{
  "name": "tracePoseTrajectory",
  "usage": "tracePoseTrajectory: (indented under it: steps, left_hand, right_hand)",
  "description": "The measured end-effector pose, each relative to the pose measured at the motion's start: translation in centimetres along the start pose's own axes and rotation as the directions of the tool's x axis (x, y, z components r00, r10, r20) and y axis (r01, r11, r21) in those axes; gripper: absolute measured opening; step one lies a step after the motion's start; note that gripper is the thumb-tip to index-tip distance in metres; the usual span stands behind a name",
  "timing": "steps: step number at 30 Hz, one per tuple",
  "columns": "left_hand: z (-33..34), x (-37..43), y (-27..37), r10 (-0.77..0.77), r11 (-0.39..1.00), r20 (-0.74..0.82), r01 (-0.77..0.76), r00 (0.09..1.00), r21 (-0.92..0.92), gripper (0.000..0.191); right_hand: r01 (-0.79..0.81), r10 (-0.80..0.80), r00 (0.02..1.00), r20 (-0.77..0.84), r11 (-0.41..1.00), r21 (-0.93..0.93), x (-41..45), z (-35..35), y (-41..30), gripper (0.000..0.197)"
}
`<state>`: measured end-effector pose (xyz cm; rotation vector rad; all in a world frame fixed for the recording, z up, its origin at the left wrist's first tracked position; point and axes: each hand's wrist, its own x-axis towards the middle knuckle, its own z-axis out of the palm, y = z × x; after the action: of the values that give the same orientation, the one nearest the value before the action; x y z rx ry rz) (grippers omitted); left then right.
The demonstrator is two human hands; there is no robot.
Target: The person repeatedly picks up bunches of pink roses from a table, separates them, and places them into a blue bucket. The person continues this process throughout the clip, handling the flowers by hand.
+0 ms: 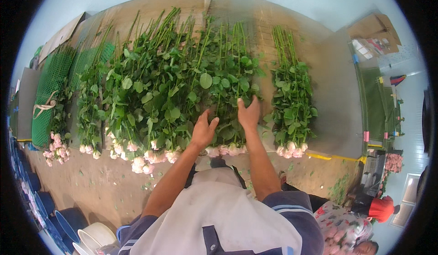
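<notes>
Pale pink roses [232, 149] lie before me on the table, their blooms towards me and their leafy stems pointing away. My left hand [204, 129] is at the left side of this group, low among the leaves, with thumb and forefinger apart. On the group's right side, a little farther up, is my right hand [249, 114], its thumb also spread from the fingers. Both hands touch or nearly touch the foliage, and leaves partly hide the fingers. No stem shows gripped in either hand. A separate rose bunch [292, 101] lies to the right.
More roses [150, 83] spread across the table [335, 104] to the left. Green mesh [48, 94] covers a bunch at the far left. Blue tubs [70, 222] and a white tub [97, 236] stand behind on the left. At lower right is a person in floral clothing [338, 217].
</notes>
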<state>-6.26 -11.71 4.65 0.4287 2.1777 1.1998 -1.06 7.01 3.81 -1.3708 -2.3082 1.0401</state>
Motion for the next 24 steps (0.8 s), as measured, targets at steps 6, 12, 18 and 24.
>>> tracePoseTrajectory:
  steps: [6, 12, 18, 24]
  left_hand:
    - [4.1, 2.8, 1.3, -0.105, 0.993, 0.132, 0.111, 0.986, -0.041, 0.063]
    - [5.7, 2.4, 3.8, 0.085, 0.975, 0.208, -0.124, 0.974, 0.185, 0.051]
    - [5.3, -2.7, 10.4, 0.206, 0.951, 0.174, -0.155, 0.963, -0.269, 0.040]
    - [4.2, -4.9, 11.4, 0.158, 0.946, 0.165, -0.101, 0.974, -0.309, 0.033]
  right_hand:
    - [-0.079, 0.014, 0.972, 0.237, 0.959, 0.271, -0.9, 3.2, -0.1, 0.076]
    - [-0.373, 0.102, 0.799, 0.593, 0.856, 0.357, 2.1, 1.1, 1.9, 0.046]
    - [-0.274, 0.024, 0.859, 0.511, 0.865, 0.420, 2.4, -5.9, 3.0, 0.047]
    - [-0.023, -0.159, 0.928, 0.337, 0.878, 0.479, -2.0, -19.8, 0.5, 0.052]
